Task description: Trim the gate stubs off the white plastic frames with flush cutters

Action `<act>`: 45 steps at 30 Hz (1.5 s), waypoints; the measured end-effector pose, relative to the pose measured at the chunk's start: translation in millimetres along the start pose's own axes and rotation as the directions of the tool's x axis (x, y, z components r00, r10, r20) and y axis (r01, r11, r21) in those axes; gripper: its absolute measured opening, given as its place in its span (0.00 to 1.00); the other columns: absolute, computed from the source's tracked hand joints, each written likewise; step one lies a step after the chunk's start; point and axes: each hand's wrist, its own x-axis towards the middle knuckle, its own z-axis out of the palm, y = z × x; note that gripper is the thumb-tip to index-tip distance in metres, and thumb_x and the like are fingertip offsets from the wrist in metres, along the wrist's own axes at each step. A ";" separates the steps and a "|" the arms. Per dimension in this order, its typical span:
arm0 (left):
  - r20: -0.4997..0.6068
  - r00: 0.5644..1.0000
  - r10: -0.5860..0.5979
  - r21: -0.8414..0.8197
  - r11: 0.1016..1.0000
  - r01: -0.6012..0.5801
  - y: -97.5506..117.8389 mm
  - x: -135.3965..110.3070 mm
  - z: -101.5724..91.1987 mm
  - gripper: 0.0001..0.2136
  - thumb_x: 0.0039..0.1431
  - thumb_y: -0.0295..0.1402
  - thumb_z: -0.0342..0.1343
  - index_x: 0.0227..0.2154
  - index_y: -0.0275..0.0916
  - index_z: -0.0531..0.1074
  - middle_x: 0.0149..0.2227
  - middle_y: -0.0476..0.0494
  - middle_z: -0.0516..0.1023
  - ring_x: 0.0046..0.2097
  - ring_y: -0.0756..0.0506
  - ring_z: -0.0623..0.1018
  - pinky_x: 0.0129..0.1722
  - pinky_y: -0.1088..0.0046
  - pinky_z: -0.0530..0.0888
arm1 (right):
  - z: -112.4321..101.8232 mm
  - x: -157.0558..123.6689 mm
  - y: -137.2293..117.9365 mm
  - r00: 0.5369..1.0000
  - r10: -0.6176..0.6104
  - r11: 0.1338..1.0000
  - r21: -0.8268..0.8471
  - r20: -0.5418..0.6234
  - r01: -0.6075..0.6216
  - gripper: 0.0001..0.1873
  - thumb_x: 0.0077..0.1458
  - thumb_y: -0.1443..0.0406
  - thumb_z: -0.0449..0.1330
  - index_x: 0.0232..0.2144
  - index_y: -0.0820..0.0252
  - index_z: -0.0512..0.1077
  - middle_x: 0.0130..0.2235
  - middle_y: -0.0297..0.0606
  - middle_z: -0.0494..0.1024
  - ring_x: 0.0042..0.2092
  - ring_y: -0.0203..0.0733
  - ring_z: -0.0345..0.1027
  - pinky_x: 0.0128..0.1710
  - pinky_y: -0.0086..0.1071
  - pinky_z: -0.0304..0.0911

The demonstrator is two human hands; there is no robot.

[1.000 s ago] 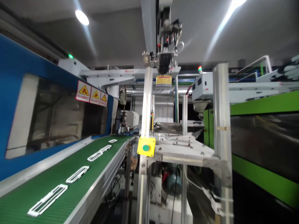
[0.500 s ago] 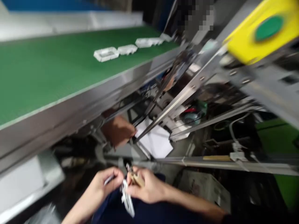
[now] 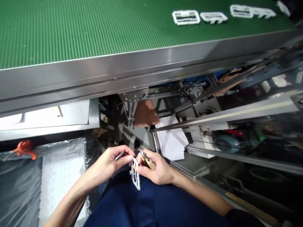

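Observation:
A small white plastic frame (image 3: 135,176) hangs tilted in front of my lap, between my two hands. My left hand (image 3: 115,162) is closed, thumb and forefinger pinched at the frame's upper end. A thin pale strip (image 3: 119,155) shows inside that hand; what it belongs to is unclear. My right hand (image 3: 158,168) is wrapped round nippers (image 3: 148,161) with tan handles, their metal head pointing up and left. Its thumb also presses on the white frame. On the green conveyor belt (image 3: 94,28) lie several similar white frames (image 3: 186,17).
The conveyor's metal edge (image 3: 113,69) runs across in front of me. Left below it are a metal shelf with white sheets (image 3: 71,113), an orange-handled tool (image 3: 25,148) and a plastic-lined box (image 3: 62,176). Metal bars (image 3: 227,118) cross on the right, over white paper (image 3: 170,138).
My view has swung left and down, so the yellow box with a green button is out of sight and the plastic-lined box shows. Both hands keep their hold on the frame and nippers.

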 end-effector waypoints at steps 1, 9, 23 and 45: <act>-0.022 1.000 0.020 -0.007 1.000 -0.020 -0.7 -1.1 1.2 0.12 0.59 0.42 0.52 0.33 0.38 0.71 0.34 0.46 0.75 0.38 0.46 0.72 0.39 0.71 0.66 | -1.5 1.9 -1.4 1.000 -0.016 1.000 -0.016 0.022 0.016 0.08 0.54 0.64 0.59 0.33 0.60 0.63 0.31 0.30 0.69 0.31 0.30 0.62 0.33 0.24 0.58; -0.232 0.960 0.157 0.028 0.987 -0.155 -2.4 -10.9 14.0 0.11 0.60 0.40 0.50 0.30 0.38 0.68 0.34 0.48 0.71 0.37 0.48 0.70 0.39 0.72 0.65 | -8.6 12.7 -6.3 0.982 -0.123 0.986 -0.096 0.146 0.137 0.07 0.54 0.65 0.58 0.35 0.60 0.63 0.32 0.31 0.70 0.31 0.30 0.64 0.35 0.24 0.59; -0.260 0.965 0.030 0.026 0.999 -0.024 4.9 -17.6 19.3 0.14 0.61 0.44 0.48 0.29 0.39 0.66 0.29 0.51 0.68 0.33 0.49 0.65 0.34 0.73 0.62 | -84.1 40.0 -39.5 0.927 0.020 0.609 -0.740 0.374 0.286 0.07 0.50 0.66 0.58 0.35 0.61 0.67 0.34 0.37 0.71 0.35 0.38 0.62 0.35 0.30 0.57; -0.241 0.969 0.052 0.118 0.993 -0.024 7.5 -16.3 23.0 0.15 0.60 0.46 0.47 0.29 0.40 0.67 0.27 0.52 0.66 0.31 0.49 0.63 0.30 0.73 0.60 | -81.1 67.7 -80.0 0.789 0.204 0.257 -0.810 0.579 0.528 0.04 0.48 0.64 0.58 0.25 0.58 0.66 0.21 0.33 0.65 0.21 0.34 0.54 0.23 0.30 0.39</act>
